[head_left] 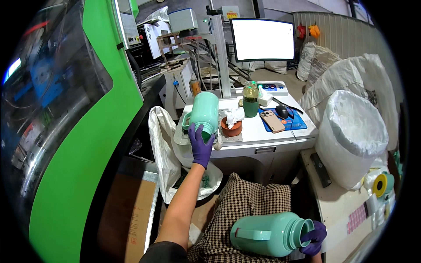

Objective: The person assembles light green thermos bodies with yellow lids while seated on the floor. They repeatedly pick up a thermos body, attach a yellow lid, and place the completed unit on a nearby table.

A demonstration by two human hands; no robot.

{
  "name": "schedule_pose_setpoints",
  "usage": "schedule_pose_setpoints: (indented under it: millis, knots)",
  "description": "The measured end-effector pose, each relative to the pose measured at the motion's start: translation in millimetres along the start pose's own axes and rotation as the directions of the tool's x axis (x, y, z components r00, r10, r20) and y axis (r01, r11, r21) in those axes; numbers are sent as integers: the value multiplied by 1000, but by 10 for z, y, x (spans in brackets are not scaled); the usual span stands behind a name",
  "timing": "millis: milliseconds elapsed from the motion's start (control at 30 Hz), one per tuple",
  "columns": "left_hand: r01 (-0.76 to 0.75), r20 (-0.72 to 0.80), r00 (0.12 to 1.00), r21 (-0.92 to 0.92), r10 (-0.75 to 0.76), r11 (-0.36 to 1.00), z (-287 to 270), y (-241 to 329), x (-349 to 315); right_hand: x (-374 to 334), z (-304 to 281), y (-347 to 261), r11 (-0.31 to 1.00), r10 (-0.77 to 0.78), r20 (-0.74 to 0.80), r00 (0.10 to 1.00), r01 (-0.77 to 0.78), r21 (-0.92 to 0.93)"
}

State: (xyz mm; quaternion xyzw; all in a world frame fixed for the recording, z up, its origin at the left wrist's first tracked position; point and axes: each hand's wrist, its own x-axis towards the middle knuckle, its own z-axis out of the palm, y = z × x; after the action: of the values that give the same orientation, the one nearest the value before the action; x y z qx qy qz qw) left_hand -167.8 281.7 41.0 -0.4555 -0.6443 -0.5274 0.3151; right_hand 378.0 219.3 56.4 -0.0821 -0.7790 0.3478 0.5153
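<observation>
A mint-green plastic jug (205,107) lies on its side on the white table, its threaded mouth toward me. My left hand (201,147), in a purple glove, grips that mouth, fingers curled over the rim. Across my lap lies a second mint-green jug (262,234), its moulded handle up and its mouth pointing right. My right hand (315,239), also gloved in purple, is closed on this jug's neck rim, some fingers in the opening. Beside the first jug sits a reddish-brown round container (231,128) with crumpled white tissue (234,115) on top.
A green-framed machine (83,149) fills the left. An open white sack (163,144) stands below the table. On the tabletop are a bottle (250,100), a phone (272,121) and a mouse (282,111), below a monitor (262,40). A large lined white bag (346,140) stands right.
</observation>
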Motion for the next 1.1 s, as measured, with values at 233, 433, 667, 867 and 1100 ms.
schedule_pose_setpoints:
  millis: [233,433,667,867,1100]
  knots:
    - [96,52,994,19,-97,995,201,-25,162,27,273,-38,994,76,205,976,-92,67]
    - [126,87,988,56,-131,990,89,-66,168,183,589,-229,979,-157,334,929,191,-72]
    - [578,665,743,-583,-73,571,-784,1386,-126,279,662,-504,967,-127,347,929,195,-167]
    - [45,676,261,-722,689,691,-2028,2968,-332,298,1052,-326,955,-279,183,943,252,157]
    - [-165,385,128,-900,914,403,-1762,2667,-361,93,-373,-331,941,19,212,977,54,-334]
